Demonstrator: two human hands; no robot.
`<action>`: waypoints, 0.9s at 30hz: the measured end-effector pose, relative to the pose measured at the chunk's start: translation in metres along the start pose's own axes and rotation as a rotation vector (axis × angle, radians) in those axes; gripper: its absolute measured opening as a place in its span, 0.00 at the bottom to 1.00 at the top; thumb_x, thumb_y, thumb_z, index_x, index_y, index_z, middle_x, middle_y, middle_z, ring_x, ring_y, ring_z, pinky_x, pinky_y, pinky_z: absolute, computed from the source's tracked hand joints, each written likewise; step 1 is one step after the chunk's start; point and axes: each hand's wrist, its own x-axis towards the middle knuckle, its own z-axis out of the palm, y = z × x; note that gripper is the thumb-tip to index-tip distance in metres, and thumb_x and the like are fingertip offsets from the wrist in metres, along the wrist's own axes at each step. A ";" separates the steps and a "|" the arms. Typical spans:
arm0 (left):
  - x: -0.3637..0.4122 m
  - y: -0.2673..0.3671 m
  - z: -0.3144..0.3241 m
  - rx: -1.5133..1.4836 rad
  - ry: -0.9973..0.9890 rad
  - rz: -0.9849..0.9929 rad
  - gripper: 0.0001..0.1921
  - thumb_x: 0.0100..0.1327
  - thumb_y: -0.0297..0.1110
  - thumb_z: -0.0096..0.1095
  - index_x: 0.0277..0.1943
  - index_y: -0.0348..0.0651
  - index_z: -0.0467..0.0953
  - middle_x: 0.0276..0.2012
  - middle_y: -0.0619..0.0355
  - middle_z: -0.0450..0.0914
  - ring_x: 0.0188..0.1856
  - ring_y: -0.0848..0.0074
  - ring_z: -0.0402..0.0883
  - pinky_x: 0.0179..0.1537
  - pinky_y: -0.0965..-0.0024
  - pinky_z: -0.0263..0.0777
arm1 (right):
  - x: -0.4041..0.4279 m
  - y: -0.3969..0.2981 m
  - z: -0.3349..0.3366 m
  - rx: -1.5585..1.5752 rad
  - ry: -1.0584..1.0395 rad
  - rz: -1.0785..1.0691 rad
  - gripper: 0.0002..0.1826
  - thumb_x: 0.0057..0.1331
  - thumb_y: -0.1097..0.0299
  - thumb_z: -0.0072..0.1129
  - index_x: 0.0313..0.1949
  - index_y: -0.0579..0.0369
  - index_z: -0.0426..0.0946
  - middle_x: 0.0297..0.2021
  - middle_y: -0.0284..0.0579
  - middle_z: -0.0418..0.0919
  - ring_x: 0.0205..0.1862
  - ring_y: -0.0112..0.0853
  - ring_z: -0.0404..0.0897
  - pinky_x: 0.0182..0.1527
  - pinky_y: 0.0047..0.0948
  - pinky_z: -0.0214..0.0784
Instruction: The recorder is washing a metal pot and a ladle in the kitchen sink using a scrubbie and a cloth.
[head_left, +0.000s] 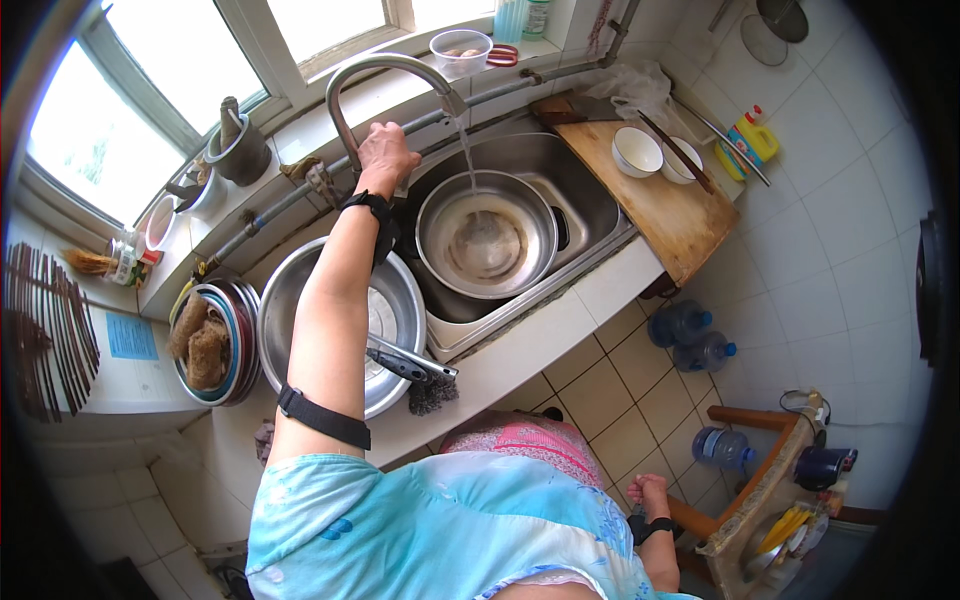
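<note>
My left hand (386, 154) is closed round the lower part of the gooseneck faucet (352, 82); the hand hides what lies under its palm. Water runs from the spout into a round metal pan (491, 281) with black handles, which sits in the stainless steel sink (592, 206). Below my left forearm stands a large metal basin (289, 300), with a steel-and-black handled tool (397, 364) and a dark scouring brush head (433, 394) at its rim. My right hand (649, 489) hangs low beside my body, fingers curled, with nothing visible in it.
A wooden board (637, 217) right of the sink bears two white bowls (637, 151) and chopsticks (679, 154). Stacked basins (251, 330) with loofah-like scrubbers (206, 356) stand at left. Plastic water bottles (679, 324) stand on the floor. A stone mortar (244, 157) is on the windowsill.
</note>
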 end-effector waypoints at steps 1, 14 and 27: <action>0.000 -0.001 0.000 -0.006 0.001 0.000 0.27 0.47 0.42 0.71 0.48 0.36 0.74 0.48 0.45 0.74 0.50 0.58 0.78 0.50 0.63 0.74 | -0.001 0.000 0.001 -0.002 0.003 0.006 0.09 0.66 0.69 0.51 0.29 0.58 0.75 0.21 0.45 0.79 0.20 0.31 0.78 0.21 0.26 0.68; 0.001 0.002 0.001 -0.023 0.005 -0.012 0.26 0.48 0.41 0.71 0.48 0.36 0.74 0.49 0.45 0.73 0.51 0.57 0.77 0.50 0.62 0.74 | -0.014 0.000 0.004 -0.016 0.045 0.007 0.09 0.65 0.69 0.51 0.29 0.59 0.74 0.21 0.45 0.79 0.20 0.31 0.78 0.22 0.26 0.68; 0.005 -0.008 0.004 -0.045 0.029 0.003 0.17 0.53 0.33 0.64 0.46 0.37 0.74 0.49 0.44 0.73 0.50 0.54 0.78 0.50 0.59 0.74 | -0.009 0.028 0.007 0.037 0.058 0.056 0.08 0.64 0.71 0.50 0.28 0.60 0.74 0.20 0.47 0.77 0.17 0.34 0.76 0.19 0.29 0.67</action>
